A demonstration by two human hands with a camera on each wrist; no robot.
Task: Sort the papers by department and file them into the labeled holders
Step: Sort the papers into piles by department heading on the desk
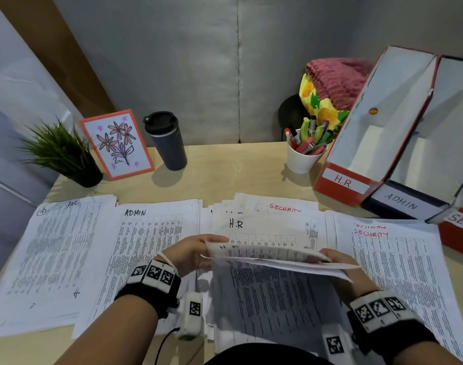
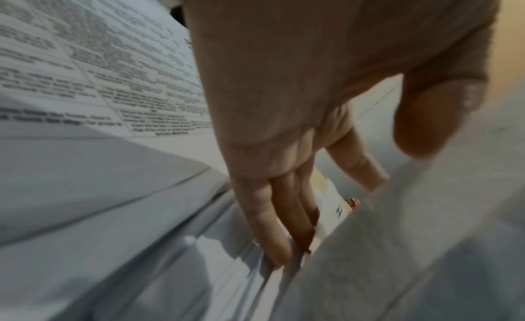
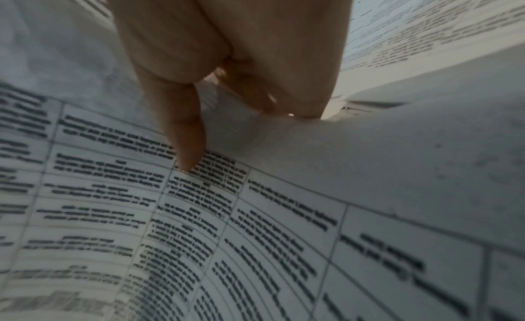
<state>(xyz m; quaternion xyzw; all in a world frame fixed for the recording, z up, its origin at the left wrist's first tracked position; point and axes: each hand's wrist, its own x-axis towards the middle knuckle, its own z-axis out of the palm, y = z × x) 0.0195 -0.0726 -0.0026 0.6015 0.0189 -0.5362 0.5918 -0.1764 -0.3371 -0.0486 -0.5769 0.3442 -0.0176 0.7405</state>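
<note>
Four paper piles lie across the desk: an HR pile (image 1: 54,246) at far left, an ADMIN pile (image 1: 151,233), a middle pile topped by an H.R sheet (image 1: 254,225), and a SECURITY pile (image 1: 398,264) on the right. Over the middle pile both hands hold up a few printed sheets (image 1: 272,256). My left hand (image 1: 193,252) pinches their left edge, thumb above and fingers (image 2: 272,224) below. My right hand (image 1: 338,259) grips the right edge, one finger (image 3: 187,150) touching the print. Three holders labelled H.R. (image 1: 356,156), ADMIN (image 1: 406,204) and SEC (image 1: 459,227) stand at the right.
Along the back of the desk stand a small potted plant (image 1: 61,154), a framed flower drawing (image 1: 117,143), a dark travel mug (image 1: 167,140) and a white cup of pens (image 1: 304,154). A bare strip of desk (image 1: 238,169) lies between these and the piles.
</note>
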